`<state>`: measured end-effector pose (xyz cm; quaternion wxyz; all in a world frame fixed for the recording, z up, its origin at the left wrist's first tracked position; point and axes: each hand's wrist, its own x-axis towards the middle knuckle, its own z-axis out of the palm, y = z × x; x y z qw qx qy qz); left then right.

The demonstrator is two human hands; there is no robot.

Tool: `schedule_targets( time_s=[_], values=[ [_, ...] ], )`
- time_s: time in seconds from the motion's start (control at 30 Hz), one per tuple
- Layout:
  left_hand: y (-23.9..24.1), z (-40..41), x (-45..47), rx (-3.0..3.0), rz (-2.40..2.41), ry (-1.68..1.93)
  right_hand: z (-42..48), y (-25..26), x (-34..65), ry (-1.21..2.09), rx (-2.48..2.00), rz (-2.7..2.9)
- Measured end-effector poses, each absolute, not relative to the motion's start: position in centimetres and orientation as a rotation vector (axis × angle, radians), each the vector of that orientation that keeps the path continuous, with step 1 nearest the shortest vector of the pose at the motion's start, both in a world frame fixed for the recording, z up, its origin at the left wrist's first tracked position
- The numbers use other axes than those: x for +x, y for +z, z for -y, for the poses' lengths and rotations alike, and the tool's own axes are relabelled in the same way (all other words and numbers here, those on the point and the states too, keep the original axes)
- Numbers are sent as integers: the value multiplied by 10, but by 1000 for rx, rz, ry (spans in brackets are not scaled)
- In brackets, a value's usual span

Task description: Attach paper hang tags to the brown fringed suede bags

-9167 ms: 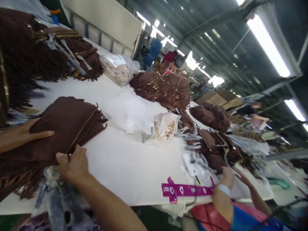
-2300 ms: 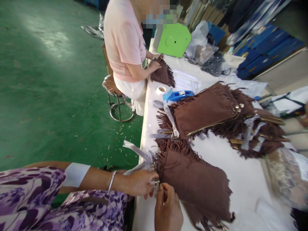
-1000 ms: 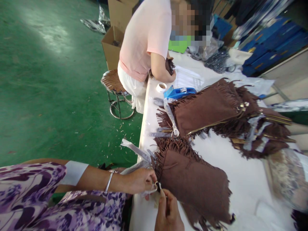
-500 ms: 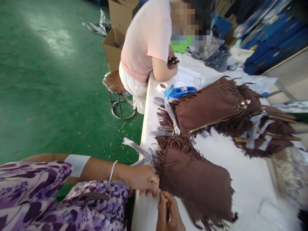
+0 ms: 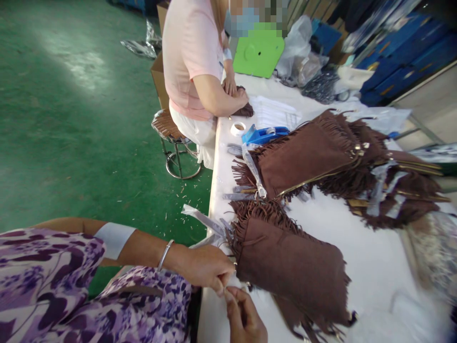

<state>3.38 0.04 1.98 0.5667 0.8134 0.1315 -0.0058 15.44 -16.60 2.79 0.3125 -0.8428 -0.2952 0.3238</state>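
Note:
A brown fringed suede bag (image 5: pixel 293 267) lies on the white table (image 5: pixel 360 247) in front of me. My left hand (image 5: pixel 205 267), with a bangle at the wrist, pinches something small at the bag's near corner, beside clear plastic wrapping (image 5: pixel 205 224). My right hand (image 5: pixel 244 317) comes up from below with fingers closed, its fingertips meeting those of the left hand. What they pinch is too small to name.
A pile of more brown fringed bags (image 5: pixel 339 162) lies further along the table, with a blue tape dispenser (image 5: pixel 264 135) and a tape roll (image 5: pixel 237 128). A person in a pink shirt (image 5: pixel 193 52) sits on a stool (image 5: pixel 171 138) at the far end. Green floor lies left.
My hands have stayed pinched together at the bag's corner, shifting slightly. The person in pink has sat more upright and lowered both hands to the table.

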Motion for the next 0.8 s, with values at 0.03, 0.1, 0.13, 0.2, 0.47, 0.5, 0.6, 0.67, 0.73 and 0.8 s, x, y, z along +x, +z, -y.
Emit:
schedule_targets(
  time_s=[0.03, 0.1, 0.13, 0.2, 0.47, 0.5, 0.6, 0.67, 0.73, 0.8],
  values=[
    [20, 0, 35, 1940, -317, -4, 164, 29, 154, 862, -2231, 760],
    [19, 0, 37, 1971, -348, 11, 159, 32, 151, 836, -2240, 739],
    [19, 0, 38, 1977, -364, 13, 156, 34, 149, 809, -2252, 735],
    [19, 0, 40, 1979, -389, 11, 152, 37, 144, 743, -2288, 746],
    [19, -1, 37, 1873, -703, 136, 145, 42, 156, 508, -2424, 850],
    [17, 0, 36, 1864, -724, 148, 144, 42, 159, 498, -2429, 862],
    [10, 4, 37, 1831, -733, 147, 140, 42, 166, 492, -2452, 922],
    [2, 8, 40, 1791, -738, 110, 137, 41, 167, 484, -2466, 965],
    [-6, 11, 44, 1747, -760, 60, 135, 39, 167, 462, -2466, 999],
    [-12, 13, 47, 1710, -773, 34, 133, 38, 167, 448, -2456, 1031]
  ],
)
